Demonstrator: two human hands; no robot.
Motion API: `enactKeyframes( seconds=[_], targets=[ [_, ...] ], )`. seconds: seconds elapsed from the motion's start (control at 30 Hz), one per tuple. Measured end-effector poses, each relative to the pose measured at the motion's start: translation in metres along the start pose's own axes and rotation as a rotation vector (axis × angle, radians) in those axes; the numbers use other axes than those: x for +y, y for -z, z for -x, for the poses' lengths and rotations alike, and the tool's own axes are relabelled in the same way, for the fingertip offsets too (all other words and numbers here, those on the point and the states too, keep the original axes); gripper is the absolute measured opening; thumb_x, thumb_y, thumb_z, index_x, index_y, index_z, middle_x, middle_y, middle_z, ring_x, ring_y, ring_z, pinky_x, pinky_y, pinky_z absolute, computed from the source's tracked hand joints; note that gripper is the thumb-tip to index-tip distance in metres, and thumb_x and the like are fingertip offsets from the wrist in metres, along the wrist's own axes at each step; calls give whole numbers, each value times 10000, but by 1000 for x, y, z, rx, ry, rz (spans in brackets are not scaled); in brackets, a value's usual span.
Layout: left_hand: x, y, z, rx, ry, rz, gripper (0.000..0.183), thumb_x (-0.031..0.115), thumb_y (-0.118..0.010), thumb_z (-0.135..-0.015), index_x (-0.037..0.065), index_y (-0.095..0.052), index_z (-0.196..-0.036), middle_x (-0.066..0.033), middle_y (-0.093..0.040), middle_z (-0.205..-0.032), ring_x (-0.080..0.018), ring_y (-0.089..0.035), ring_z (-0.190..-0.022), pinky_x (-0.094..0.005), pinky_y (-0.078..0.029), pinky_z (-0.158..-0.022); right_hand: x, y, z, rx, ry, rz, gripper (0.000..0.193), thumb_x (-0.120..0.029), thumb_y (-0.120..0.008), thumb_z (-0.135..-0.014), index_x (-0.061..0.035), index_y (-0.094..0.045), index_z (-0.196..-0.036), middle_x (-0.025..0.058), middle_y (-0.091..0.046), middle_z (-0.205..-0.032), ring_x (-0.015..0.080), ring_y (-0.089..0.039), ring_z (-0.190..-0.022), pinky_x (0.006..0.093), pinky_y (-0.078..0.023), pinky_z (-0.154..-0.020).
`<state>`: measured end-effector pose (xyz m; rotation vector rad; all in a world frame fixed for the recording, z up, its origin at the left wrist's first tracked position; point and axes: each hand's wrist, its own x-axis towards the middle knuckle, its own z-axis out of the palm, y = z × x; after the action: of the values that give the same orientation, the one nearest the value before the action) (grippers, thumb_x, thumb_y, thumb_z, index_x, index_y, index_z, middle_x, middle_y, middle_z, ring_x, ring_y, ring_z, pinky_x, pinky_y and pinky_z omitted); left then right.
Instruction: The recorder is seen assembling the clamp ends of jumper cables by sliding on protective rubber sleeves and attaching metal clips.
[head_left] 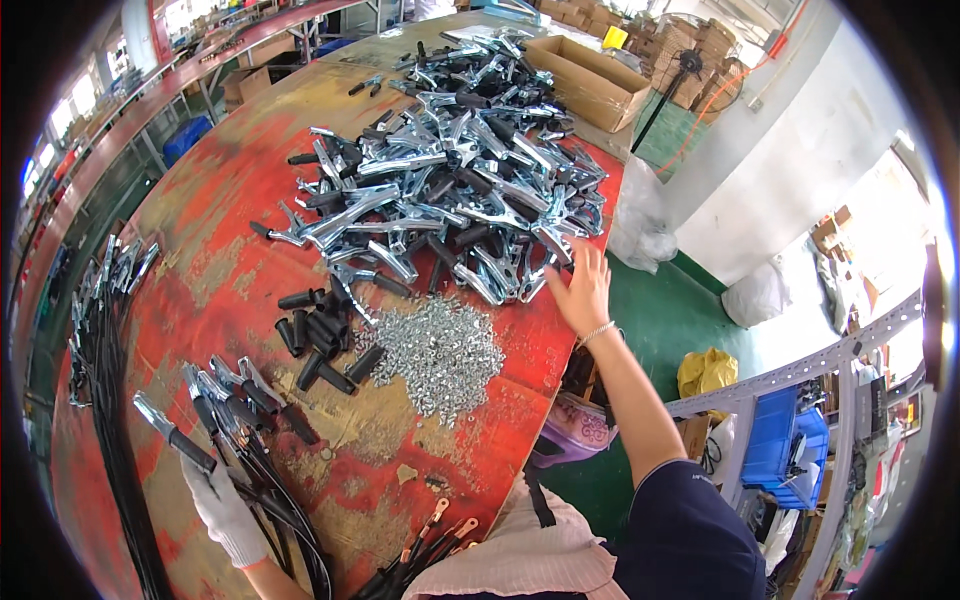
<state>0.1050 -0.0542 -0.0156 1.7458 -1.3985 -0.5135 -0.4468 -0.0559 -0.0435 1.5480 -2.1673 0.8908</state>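
My left hand (218,508), in a white glove, is closed around the black-handle end of a metal ground clamp (156,416), partly hiding the grip. Beside it lies a bundle of similar clamps (232,400) with black cables (277,484) trailing toward me. My right hand (585,292) is bare, its fingers apart, at the right edge of a big heap of silvery clamps (430,200); nothing shows in its grasp. Left of that hand are a spread pile of small metal screws or nuts (440,355) and several black sleeves (325,335).
Another cable bundle (105,420) with clamps runs along the table's left side. Cables with copper lugs (437,512) lie at the front edge. An open cardboard box (590,85) sits at the far right corner. Past the table's right edge stand a white pillar (775,150) and blue bins (785,450).
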Motion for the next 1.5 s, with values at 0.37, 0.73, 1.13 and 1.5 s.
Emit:
enactKeyframes(
  seconds=[0.37, 0.73, 1.13, 1.5],
  targets=[
    [39, 15, 64, -1, -241, -585, 263, 271, -618, -920, 120, -663, -1130, -151, -707, -972, -340, -682, -864, -412, -531, -755, 97, -42, -43, -239, 234, 128, 583, -429, -705, -846, -71, -583, -1290, 190, -580, -1255, 350, -579, -1113, 405, -474, -931],
    [55, -17, 128, -1039, -321, -334, 237, 329, -651, -870, 169, -689, -1041, -72, -696, -938, -272, -662, -877, -388, -530, -736, 52, 47, -26, -458, -92, -748, 585, -326, -621, -954, -16, -423, -1408, 178, -514, -1380, 287, -481, -1300, 383, -333, -1105],
    [50, -27, 121, -1232, -368, -448, 289, 376, -559, -933, 178, -660, -1118, -95, -671, -970, -300, -666, -900, -414, -543, -725, -84, 48, 105, -702, -539, -2189, 627, -582, -421, -973, -98, -477, -1367, 198, -516, -1382, 396, -479, -1285, 545, -342, -1104],
    [50, -38, 129, -1143, -420, -434, 266, 303, -609, -890, 122, -630, -1083, -129, -661, -936, -303, -662, -877, -415, -531, -728, -127, 31, 140, -865, -599, -2244, 569, -537, -425, -988, -102, -497, -1348, 150, -542, -1368, 442, -455, -1306, 574, -339, -1097]
  ],
)
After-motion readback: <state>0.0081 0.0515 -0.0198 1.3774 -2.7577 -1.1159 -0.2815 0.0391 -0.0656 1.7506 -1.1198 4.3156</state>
